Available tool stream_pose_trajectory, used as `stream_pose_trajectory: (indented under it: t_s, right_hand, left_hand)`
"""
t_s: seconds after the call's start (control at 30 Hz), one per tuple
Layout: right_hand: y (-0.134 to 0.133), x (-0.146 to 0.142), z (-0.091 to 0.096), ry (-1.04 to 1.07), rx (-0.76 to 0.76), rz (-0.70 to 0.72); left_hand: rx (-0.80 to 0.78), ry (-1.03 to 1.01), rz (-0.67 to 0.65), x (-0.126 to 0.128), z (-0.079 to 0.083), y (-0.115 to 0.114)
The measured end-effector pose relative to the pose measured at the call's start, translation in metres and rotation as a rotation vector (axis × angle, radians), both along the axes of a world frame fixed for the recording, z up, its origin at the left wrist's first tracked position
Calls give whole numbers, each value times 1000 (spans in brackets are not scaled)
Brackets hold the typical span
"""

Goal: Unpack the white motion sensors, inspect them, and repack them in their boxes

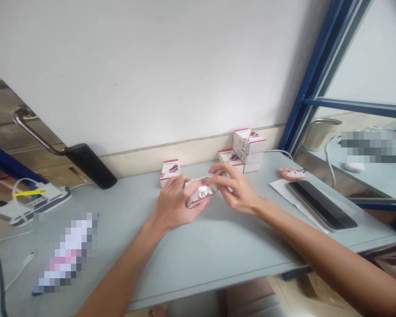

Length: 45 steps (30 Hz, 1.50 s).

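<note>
Above the middle of the table, my left hand [175,203] is closed around a small white cardboard box [194,201] with red edging. The box's end is open, and something small and white [203,192] shows inside; its kind is too blurred to tell. From the right, my right hand [236,187] reaches to the box's open end, fingers bent and spread apart, fingertips at the flap. Part of the box is hidden by my fingers. Just behind my left hand stands a similar white and red box [170,171]. More such boxes [249,141] are stacked behind my right hand.
A phone [321,204] lies on white paper [279,187] at the right, beside an orange animal-shaped item [292,174]. Left are a black cylinder [90,165], a power strip [36,204], cables and a blurred-out packet [67,253]. A blue-framed mirror [359,105] borders the table [191,255].
</note>
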State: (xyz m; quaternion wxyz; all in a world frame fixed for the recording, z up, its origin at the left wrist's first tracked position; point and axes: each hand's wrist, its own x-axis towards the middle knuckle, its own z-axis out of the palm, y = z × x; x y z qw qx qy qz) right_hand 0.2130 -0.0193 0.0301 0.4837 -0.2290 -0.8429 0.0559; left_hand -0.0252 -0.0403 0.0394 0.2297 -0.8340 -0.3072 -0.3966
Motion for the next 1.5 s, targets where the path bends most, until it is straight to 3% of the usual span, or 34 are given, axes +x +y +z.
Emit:
stream_pose_trajectory:
  t_s: [0.17, 0.37, 0.43, 0.5, 0.63, 0.77, 0.9, 1.03, 1.1, 1.2, 1.33, 1.43, 1.5]
  right_hand:
    - [-9, -3, 7, -32, -218, -8]
    - [-3, -6, 16, 356, -387, 18]
    - [5, -2, 15, 503, -396, -86]
    - [17, 7, 11, 556, -377, -280]
    - [42, 25, -6, 302, -426, -648]
    - [56, 32, -22, 93, -591, -777]
    - [60, 33, -30, 49, -624, -779]
    - [55, 30, -27, 28, -469, -755]
    - [45, 26, -18, 122, -333, -652]
    - [22, 18, -1, 208, -80, -373]
    - [-1, 9, 14, -115, 60, -99]
    - [0, 7, 10, -341, 63, -111]
    - [6, 7, 4, -378, 95, -166]
  left_hand:
    - [-116, -194, -4, 0, -10, 3]
    - [-98, -159, 100, 0, -14, 4]
    - [-81, -141, 110, 1, -13, 4]
    - [-24, -116, 83, 2, -11, 4]
    - [129, -37, -23, 6, -7, 2]
    - [204, 24, -94, 9, -3, 0]
    - [202, 19, -87, 9, -3, 0]
    - [178, 25, -76, 8, -5, 1]
    - [169, 29, -54, 8, -5, 1]
    - [183, 24, -18, 6, -5, 2]
    - [162, 17, 23, 1, -7, 6]
    - [141, 21, 50, -3, -9, 9]
    - [127, 20, 58, -4, -10, 11]
